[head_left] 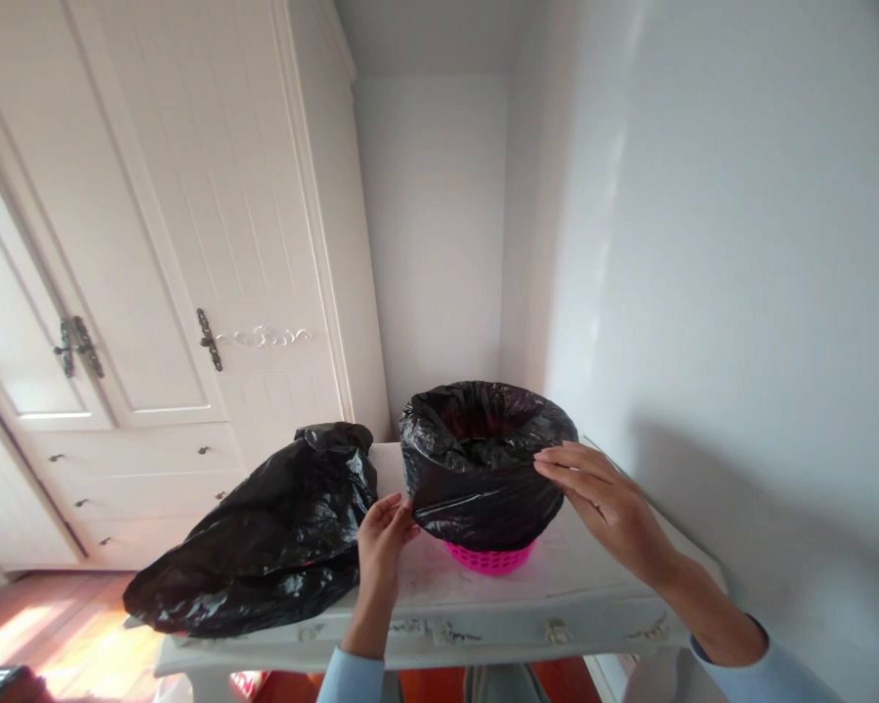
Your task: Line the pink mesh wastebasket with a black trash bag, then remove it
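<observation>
A pink perforated bin stands upright on the white table, and only its lower part shows. A black garbage bag lines it, folded over the rim and hanging down the outside. On the bin's left side, my left hand pinches the bag's hanging edge between thumb and fingers. My right hand has its fingers stretched out, their tips touching the bag near the rim on the right. Left of the bin lies a second black plastic bag, loosely bunched and reaching the table's left end.
The white table has carved drawer fronts and stands against the wall on the right. A white wardrobe with dark handles rises behind on the left. Wooden floor shows at lower left.
</observation>
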A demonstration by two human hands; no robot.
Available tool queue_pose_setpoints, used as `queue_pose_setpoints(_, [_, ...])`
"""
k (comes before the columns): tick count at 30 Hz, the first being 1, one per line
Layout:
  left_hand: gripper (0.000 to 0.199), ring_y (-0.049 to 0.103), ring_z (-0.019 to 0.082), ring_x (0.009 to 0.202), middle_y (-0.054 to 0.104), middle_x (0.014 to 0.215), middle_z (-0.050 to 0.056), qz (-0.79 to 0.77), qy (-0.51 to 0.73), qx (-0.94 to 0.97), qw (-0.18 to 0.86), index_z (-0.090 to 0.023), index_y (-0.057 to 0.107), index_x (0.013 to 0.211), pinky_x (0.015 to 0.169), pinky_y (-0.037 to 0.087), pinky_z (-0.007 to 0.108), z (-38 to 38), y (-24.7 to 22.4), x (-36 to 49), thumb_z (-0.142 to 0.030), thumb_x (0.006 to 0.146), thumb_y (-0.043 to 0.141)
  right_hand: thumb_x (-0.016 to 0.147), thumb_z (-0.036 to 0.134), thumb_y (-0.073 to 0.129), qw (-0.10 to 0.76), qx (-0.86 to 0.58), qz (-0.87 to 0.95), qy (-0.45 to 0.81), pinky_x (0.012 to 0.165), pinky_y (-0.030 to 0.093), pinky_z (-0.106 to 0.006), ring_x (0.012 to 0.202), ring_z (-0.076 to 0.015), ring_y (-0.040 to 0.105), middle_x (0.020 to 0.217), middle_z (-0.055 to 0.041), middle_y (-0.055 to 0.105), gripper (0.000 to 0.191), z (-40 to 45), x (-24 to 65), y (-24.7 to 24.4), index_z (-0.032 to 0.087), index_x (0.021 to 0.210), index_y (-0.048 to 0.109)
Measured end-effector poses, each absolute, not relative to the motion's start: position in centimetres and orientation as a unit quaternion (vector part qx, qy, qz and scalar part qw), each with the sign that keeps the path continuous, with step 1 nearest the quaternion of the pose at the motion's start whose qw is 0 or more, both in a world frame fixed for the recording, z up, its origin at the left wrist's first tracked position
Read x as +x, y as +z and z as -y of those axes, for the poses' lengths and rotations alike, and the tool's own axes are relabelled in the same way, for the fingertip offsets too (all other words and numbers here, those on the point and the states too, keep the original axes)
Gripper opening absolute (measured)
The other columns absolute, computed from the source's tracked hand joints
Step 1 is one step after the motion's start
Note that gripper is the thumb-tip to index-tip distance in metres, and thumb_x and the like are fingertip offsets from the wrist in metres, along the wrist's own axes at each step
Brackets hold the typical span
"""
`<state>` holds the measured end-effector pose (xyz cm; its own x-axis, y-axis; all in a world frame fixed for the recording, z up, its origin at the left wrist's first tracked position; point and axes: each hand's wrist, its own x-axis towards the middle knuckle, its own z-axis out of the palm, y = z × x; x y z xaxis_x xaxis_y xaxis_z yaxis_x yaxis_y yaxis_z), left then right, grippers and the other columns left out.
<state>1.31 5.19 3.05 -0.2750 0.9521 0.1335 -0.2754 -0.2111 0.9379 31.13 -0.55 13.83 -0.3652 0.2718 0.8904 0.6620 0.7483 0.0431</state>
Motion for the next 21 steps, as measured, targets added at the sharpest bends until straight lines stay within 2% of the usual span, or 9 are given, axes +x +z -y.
queue_pose_setpoints(3, [0.045,0.070,0.022,0.064,0.072,0.072,0.005,-0.447,0.630,0.411,0.484,-0.020,0.070,0.089,0.055,0.058,0.035,-5.4,2.7,1.4,-0.052,0.061,0.086,0.093,0.007,0.059,0.481,-0.295,0.801,-0.201,0.106,0.057,-0.043,0.114,-0.0190,0.070,0.121,-0.0032,0.073,0.049,1.0,31.2,13.7,0.033,0.135,0.063])
queue_pose_setpoints(5, [0.050,0.072,0.023,0.075,0.074,0.083,0.007,-0.463,0.654,0.402,0.444,-0.017,0.070,0.096,0.059,0.057,0.032,-5.3,3.3,1.1,-0.055,0.065,0.083,0.092,0.006,0.060,0.492,-0.301,0.792,-0.199,0.108,0.055,-0.043,0.119,-0.0200,0.067,0.127,-0.0039,0.071,0.051,1.4,31.4,13.6,0.032,0.136,0.062])
queue_pose_setpoints(8, [0.056,0.071,0.024,0.098,0.072,0.103,0.011,-0.469,0.718,0.397,0.327,-0.014,0.068,0.108,0.075,0.058,0.032,-5.0,5.5,0.5,-0.062,0.077,0.071,0.092,0.010,0.062,0.514,-0.340,0.766,-0.182,0.112,0.052,-0.043,0.128,-0.0216,0.062,0.138,-0.0056,0.064,0.051,1.7,31.7,13.1,0.032,0.138,0.060])
queue_pose_setpoints(10, [0.057,0.067,0.025,0.113,0.070,0.117,0.013,-0.444,0.740,0.419,0.282,-0.015,0.067,0.116,0.090,0.056,0.035,-5.0,7.3,0.5,-0.063,0.085,0.062,0.093,0.018,0.064,0.548,-0.383,0.732,-0.134,0.117,0.045,-0.046,0.136,-0.0239,0.055,0.148,-0.0070,0.056,0.055,1.2,31.9,12.3,0.032,0.145,0.053])
queue_pose_setpoints(13, [0.058,0.055,0.023,0.134,0.060,0.142,0.012,-0.397,0.754,0.426,0.304,-0.020,0.061,0.133,0.111,0.046,0.038,-5.7,9.2,1.4,-0.061,0.092,0.056,0.094,0.031,0.065,0.630,-0.415,0.656,0.016,0.120,0.039,-0.050,0.148,-0.0262,0.040,0.163,-0.0097,0.037,0.069,-0.8,32.1,9.5,0.033,0.156,0.035])
queue_pose_setpoints(15, [0.062,0.049,0.023,0.142,0.053,0.151,0.013,-0.379,0.760,0.401,0.344,-0.020,0.056,0.140,0.116,0.042,0.038,-6.5,9.2,2.5,-0.061,0.093,0.052,0.093,0.037,0.066,0.663,-0.403,0.621,0.111,0.118,0.039,-0.049,0.150,-0.0264,0.036,0.166,-0.0118,0.029,0.077,-2.5,32.0,6.2,0.034,0.159,0.026])
queue_pose_setpoints(18, [0.069,0.041,0.024,0.148,0.046,0.158,0.010,-0.354,0.742,0.396,0.410,-0.022,0.054,0.144,0.120,0.039,0.040,-7.5,7.3,4.3,-0.068,0.093,0.046,0.087,0.040,0.074,0.643,-0.399,0.619,0.209,0.114,0.042,-0.051,0.144,-0.0281,0.046,0.164,-0.0171,0.031,0.092,-4.4,31.6,0.4,0.033,0.161,0.019])
queue_pose_setpoints(21, [0.075,0.036,0.024,0.150,0.047,0.157,0.006,-0.345,0.699,0.440,0.446,-0.025,0.056,0.144,0.126,0.028,0.040,-7.8,4.2,5.8,-0.076,0.090,0.046,0.088,0.040,0.071,0.607,-0.400,0.637,0.258,0.116,0.039,-0.050,0.143,-0.0277,0.048,0.157,-0.0179,0.044,0.084,-5.1,31.5,-4.5,0.028,0.159,0.028])
